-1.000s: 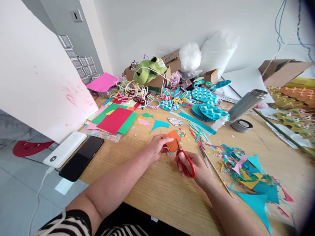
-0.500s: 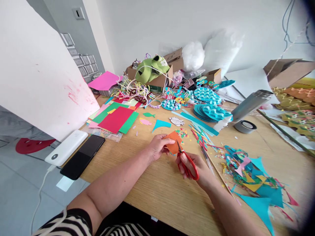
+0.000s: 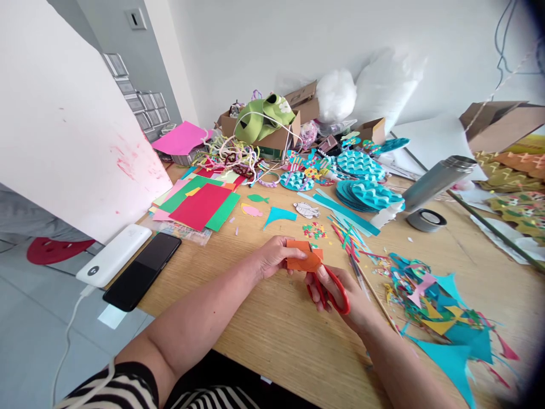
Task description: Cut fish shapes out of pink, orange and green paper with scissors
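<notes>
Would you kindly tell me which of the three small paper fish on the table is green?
The green fish, lying farthest back; the pink fish lies just nearer, and the white patterned fish sits further right.

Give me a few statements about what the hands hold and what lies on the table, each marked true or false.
1. The left hand holds an orange paper piece. True.
2. The scissors in the right hand have blue handles. False: the handles are red.
3. A black phone lies beside a white power bank near the left edge of the table. True.
4. The metal flask stands upright. False: it lies on its side.
</notes>
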{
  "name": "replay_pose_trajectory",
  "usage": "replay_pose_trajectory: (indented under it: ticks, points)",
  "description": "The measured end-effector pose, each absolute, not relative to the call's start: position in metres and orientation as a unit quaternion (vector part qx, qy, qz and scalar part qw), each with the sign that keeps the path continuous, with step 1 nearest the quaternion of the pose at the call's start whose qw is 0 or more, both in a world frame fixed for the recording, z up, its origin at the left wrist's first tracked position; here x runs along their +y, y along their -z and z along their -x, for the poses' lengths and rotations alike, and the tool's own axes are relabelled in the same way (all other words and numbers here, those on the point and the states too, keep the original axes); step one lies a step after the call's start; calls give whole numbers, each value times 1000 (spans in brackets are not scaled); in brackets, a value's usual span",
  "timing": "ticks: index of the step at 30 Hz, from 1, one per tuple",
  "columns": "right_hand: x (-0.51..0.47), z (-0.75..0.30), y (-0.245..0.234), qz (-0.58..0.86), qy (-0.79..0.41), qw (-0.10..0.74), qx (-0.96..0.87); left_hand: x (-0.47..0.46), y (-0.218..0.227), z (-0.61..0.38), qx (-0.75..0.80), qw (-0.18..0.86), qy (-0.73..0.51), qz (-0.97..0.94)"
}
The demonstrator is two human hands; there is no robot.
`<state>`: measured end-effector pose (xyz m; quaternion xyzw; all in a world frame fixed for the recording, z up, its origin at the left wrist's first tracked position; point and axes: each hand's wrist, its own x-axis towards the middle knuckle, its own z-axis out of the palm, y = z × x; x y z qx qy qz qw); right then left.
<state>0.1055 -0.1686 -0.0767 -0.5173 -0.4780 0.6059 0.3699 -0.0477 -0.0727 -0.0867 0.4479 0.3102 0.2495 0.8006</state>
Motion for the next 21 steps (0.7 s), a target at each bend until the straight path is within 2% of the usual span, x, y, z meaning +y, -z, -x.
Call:
replay_pose_trajectory:
  ticks: [21]
  points:
    - [-168,-111,76,508,-600,346,-512,-74,83,49,304,777,-264,-483]
